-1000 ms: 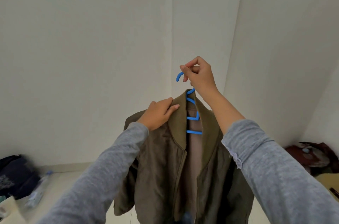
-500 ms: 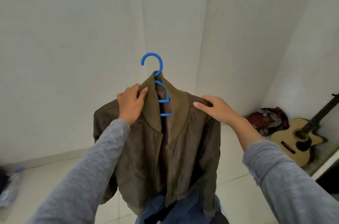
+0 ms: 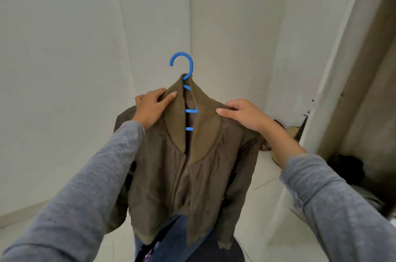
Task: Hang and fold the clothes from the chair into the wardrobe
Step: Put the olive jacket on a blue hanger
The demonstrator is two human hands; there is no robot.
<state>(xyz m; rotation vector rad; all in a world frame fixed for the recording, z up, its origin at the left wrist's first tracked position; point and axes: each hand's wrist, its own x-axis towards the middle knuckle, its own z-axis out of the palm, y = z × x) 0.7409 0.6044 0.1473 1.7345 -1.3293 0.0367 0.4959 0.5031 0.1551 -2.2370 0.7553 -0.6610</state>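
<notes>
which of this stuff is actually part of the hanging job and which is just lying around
In the job: jacket on the hanger; left hand and right hand holding its shoulders; denim below it.
Lying about: tan thing on the floor behind the right arm; dark heap at the right, unclear what.

No legible writing

Nothing in view can be read. The olive-brown zip-front fabric jacket point(image 3: 192, 176) and the blue plastic hanger point(image 3: 190, 68) inside its collar show only plain surfaces. The purple pattern on the dark blue cloth point(image 3: 175, 238) at the bottom edge is too blurred to tell whether it holds any letters.
</notes>
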